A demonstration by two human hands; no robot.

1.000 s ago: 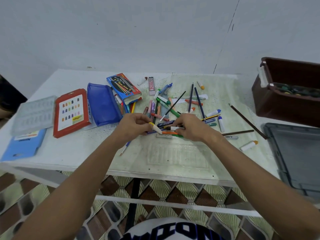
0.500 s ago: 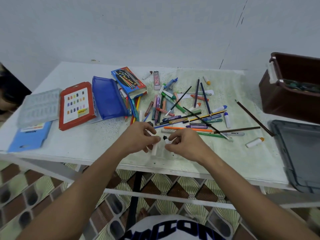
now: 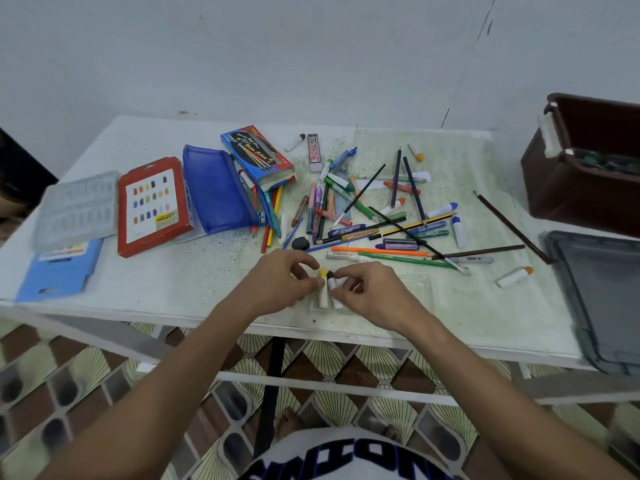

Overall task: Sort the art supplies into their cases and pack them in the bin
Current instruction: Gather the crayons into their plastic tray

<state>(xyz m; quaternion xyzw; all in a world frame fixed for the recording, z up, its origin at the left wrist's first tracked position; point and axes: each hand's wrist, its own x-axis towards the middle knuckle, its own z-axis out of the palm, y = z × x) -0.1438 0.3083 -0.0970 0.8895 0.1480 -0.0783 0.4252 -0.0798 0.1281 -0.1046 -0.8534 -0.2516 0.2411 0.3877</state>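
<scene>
Two markers stand side by side, upright, at lower centre: left hand [image 3: 280, 280] pinches the yellow marker [image 3: 323, 287], right hand [image 3: 372, 294] the black marker [image 3: 331, 284], over a clear tray [image 3: 420, 289].

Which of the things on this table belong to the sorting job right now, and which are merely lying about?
In hand now:
left hand pinching the yellow-capped tube
right hand pinching the black-capped tube
clear tray beneath them

Lying about for now:
blue pouch
red box
pencil pile
brown bin
grey lid
</scene>
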